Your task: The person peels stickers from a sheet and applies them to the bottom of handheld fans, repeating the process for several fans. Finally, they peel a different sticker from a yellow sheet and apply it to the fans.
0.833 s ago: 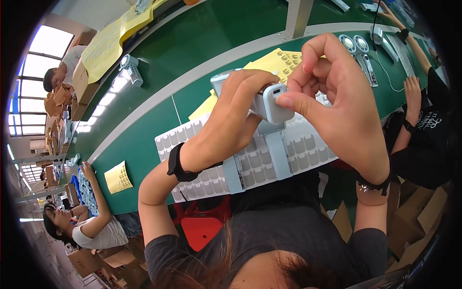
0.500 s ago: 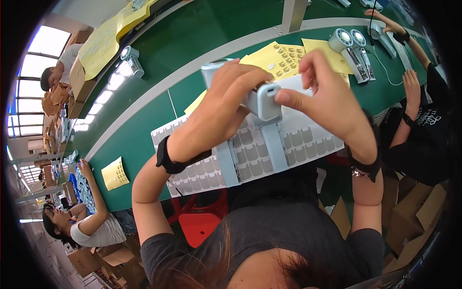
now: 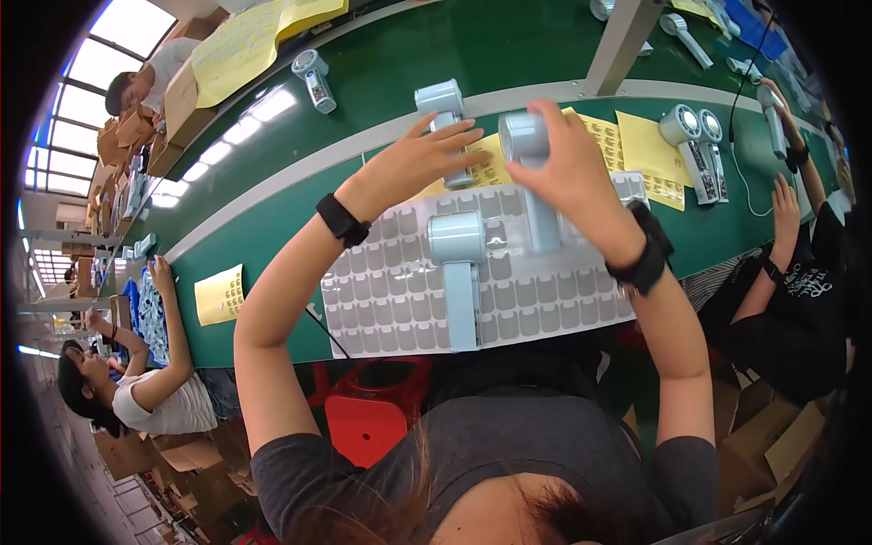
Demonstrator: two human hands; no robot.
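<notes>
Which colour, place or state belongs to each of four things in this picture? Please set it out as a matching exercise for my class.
Column one:
1. Stool
2. Sticker sheet
3. Right hand
4. Tabletop

Column two:
A. Green
B. At the wide head of a blurred pale-blue device
C. Red
D. White with rows of grey shapes

Right pairs: 1-C, 2-D, 3-B, 4-A

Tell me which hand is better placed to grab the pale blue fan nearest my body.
Probably the left hand: it is spread open, while the right hand grips another pale blue fan.
</notes>
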